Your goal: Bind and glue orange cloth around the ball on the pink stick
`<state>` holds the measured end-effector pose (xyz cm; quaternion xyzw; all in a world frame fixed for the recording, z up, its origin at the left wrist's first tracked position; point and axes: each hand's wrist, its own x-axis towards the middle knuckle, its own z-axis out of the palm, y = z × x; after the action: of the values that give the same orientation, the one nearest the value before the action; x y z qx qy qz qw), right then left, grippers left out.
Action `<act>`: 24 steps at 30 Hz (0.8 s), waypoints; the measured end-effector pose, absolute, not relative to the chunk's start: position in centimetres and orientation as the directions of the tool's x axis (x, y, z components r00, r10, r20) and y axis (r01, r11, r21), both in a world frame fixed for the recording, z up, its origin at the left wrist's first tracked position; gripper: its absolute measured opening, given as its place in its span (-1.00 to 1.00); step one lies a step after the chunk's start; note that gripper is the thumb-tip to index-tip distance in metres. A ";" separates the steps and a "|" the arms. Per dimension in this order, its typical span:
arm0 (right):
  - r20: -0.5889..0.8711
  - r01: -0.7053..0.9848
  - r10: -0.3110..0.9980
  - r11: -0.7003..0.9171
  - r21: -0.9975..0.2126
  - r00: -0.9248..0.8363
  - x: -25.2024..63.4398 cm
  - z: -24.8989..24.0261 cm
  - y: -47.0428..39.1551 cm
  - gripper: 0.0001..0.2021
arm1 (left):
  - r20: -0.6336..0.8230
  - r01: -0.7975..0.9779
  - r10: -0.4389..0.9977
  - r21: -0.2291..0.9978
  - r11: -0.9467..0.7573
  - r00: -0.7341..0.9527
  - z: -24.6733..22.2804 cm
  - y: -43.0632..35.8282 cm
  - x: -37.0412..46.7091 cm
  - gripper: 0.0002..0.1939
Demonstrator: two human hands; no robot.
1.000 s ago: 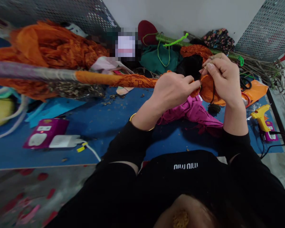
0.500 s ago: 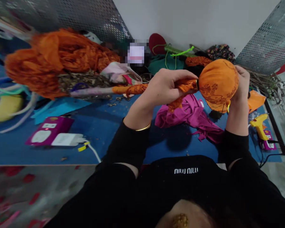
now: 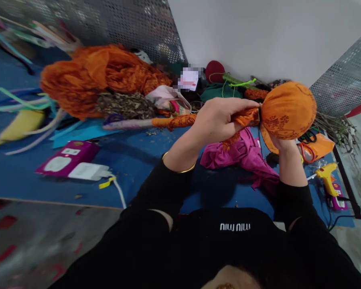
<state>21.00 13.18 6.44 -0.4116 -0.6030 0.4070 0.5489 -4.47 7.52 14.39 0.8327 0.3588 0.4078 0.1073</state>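
Note:
An orange cloth-covered ball (image 3: 289, 108) with a dark flower print sits at the end of a cloth-wrapped stick (image 3: 183, 121). A dark band rings the gathered cloth at the ball's neck. My left hand (image 3: 216, 120) is closed around the wrapped stick just below that neck, thumb and forefinger pointing to the band. My right hand (image 3: 284, 144) is under the ball, against its lower side; its fingers are hidden behind the ball. Below the two hands lies a crumpled magenta cloth (image 3: 240, 154) on the blue table (image 3: 156, 176).
Left: a heap of orange cloth (image 3: 105, 76), dry leaf litter (image 3: 124, 105), a yellow banana-shaped thing (image 3: 19, 124) and a purple power strip (image 3: 67, 158) with a white plug (image 3: 90, 171). Right: a yellow glue gun (image 3: 327, 176) with a cord, an orange sheet (image 3: 323, 146), and dry twigs (image 3: 338, 126).
My right hand has moved from the ball's right side to beneath it. The ball and my left hand appear slightly further right and lower as the camera view shifts.

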 end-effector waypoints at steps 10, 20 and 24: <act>0.521 0.416 0.826 0.560 -0.716 -0.216 15.9 12.2 5.2 -0.64 | 0.590 0.630 0.764 0.495 -0.599 0.262 14.5 9.0 -5.1 -0.57; 0.799 0.156 0.589 0.806 -0.570 -0.121 14.7 11.3 5.0 -0.73 | 0.460 0.752 0.794 0.334 -0.569 0.397 13.1 10.0 -1.9 -0.45; 0.669 -0.004 0.741 0.671 -0.742 0.056 14.2 11.4 5.4 -0.68 | 0.487 0.763 0.775 0.287 -0.578 0.404 12.4 10.2 -1.3 -0.40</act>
<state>14.20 5.36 11.39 -0.2934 -0.6274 0.2803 0.6646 -1.33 10.22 12.42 0.8377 0.4590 0.2958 0.0094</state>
